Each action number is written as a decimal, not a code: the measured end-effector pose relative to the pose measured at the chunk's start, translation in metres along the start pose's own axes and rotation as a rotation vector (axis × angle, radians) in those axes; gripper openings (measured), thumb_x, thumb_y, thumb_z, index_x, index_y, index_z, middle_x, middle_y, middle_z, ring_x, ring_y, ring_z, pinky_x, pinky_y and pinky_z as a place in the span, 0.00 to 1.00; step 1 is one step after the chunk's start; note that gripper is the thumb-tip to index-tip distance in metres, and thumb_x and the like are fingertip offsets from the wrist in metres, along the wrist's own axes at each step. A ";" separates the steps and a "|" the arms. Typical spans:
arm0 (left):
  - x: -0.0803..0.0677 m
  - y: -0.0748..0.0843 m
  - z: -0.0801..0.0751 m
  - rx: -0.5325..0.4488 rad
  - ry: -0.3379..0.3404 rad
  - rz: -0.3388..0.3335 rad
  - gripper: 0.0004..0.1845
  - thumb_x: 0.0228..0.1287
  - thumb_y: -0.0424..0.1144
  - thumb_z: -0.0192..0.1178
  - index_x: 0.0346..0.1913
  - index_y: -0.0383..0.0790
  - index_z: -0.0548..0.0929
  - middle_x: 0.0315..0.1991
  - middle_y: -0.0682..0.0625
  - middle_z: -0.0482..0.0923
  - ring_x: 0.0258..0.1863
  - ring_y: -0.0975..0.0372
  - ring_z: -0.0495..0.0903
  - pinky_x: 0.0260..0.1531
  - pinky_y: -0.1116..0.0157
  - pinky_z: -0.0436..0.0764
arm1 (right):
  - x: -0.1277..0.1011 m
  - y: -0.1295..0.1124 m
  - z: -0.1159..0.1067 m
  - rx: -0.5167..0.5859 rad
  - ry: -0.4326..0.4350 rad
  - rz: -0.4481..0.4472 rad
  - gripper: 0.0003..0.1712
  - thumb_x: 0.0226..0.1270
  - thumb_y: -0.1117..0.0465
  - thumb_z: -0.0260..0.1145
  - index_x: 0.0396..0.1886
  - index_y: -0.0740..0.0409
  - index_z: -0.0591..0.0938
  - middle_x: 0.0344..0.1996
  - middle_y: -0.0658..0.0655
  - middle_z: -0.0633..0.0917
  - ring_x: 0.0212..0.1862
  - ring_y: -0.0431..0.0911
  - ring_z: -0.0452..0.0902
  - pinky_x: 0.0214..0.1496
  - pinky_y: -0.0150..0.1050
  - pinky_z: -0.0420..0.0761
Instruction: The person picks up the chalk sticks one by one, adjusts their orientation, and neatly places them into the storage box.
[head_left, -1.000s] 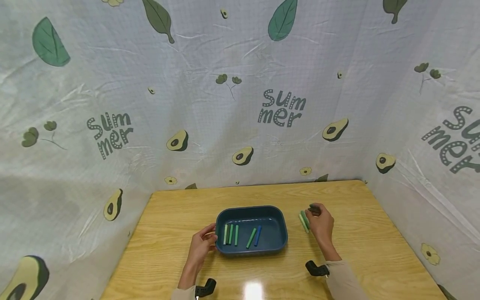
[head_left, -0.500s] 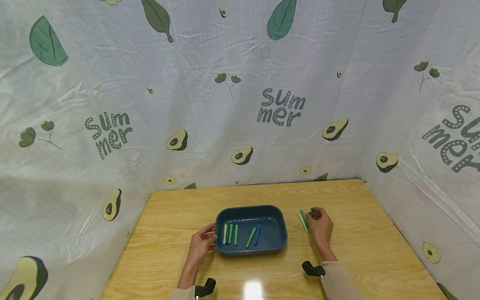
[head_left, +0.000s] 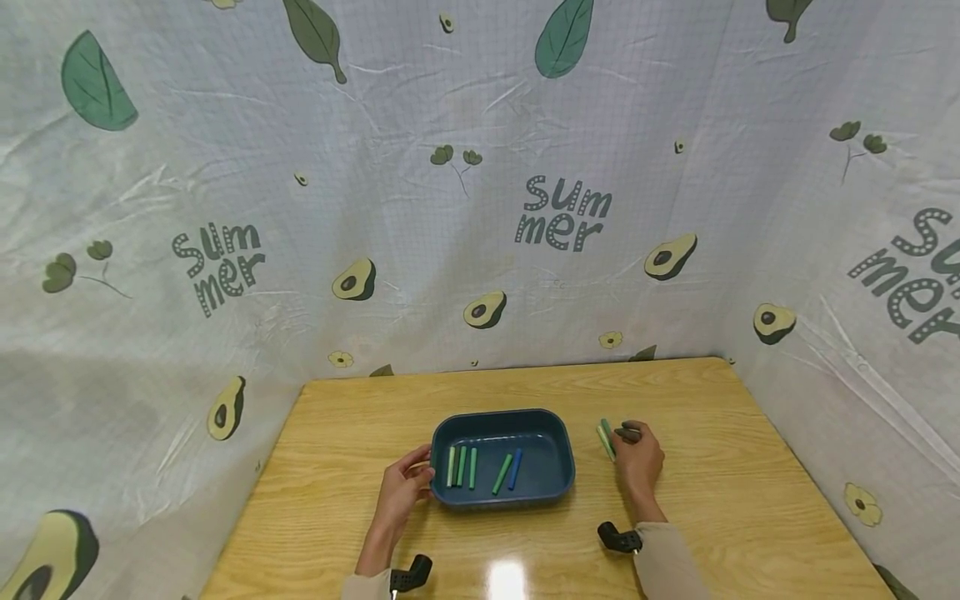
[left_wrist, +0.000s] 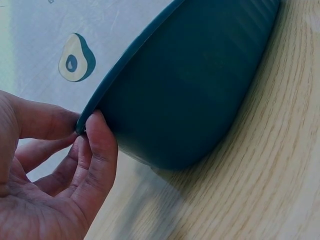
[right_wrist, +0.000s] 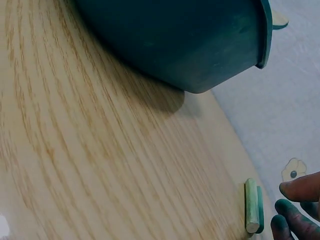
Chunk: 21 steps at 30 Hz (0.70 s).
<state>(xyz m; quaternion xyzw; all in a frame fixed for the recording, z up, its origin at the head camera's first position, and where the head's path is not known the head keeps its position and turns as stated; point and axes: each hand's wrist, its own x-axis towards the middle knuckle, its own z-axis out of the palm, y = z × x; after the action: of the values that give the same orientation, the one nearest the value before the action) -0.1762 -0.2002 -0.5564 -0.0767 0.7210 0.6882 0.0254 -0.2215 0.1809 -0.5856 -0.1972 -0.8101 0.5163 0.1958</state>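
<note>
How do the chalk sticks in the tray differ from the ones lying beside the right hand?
The sticks in the blue tray number five: four green and one blue stick; the loose sticks on the table look like two, both green. The tray sticks lie spread apart; the loose sticks lie pressed side by side. The left hand grips the tray's rim; the right hand, fingertips stained green, rests by the loose sticks. All are short cylinders.

tray (head_left: 558,483): dark teal | chalk sticks (head_left: 606,439): green | table (head_left: 750,500): light wood grain | backdrop (head_left: 480,208): white, avocado print

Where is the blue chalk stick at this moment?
In the head view, the blue chalk stick lies inside the teal tray, furthest right of five sticks, beside a green stick.
</note>
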 end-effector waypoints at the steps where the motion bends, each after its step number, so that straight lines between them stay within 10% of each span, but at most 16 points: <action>1: 0.000 0.000 0.000 0.002 -0.001 0.002 0.24 0.67 0.24 0.54 0.66 0.31 0.73 0.57 0.33 0.73 0.44 0.56 0.80 0.30 0.63 0.84 | 0.000 0.000 0.001 0.001 0.000 0.006 0.19 0.62 0.63 0.68 0.52 0.66 0.80 0.43 0.68 0.87 0.43 0.60 0.85 0.34 0.38 0.82; 21: 0.000 -0.001 0.001 0.000 -0.003 0.040 0.25 0.66 0.24 0.56 0.66 0.27 0.72 0.55 0.31 0.72 0.42 0.57 0.80 0.28 0.62 0.84 | -0.001 0.005 0.009 -0.055 -0.003 0.062 0.21 0.61 0.64 0.69 0.53 0.65 0.80 0.44 0.68 0.87 0.46 0.63 0.83 0.50 0.55 0.79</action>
<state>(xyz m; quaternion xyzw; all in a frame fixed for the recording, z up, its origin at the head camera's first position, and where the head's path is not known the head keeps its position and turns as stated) -0.1759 -0.1995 -0.5579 -0.0611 0.7225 0.6885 0.0129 -0.2248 0.1753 -0.5935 -0.2266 -0.8179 0.4998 0.1729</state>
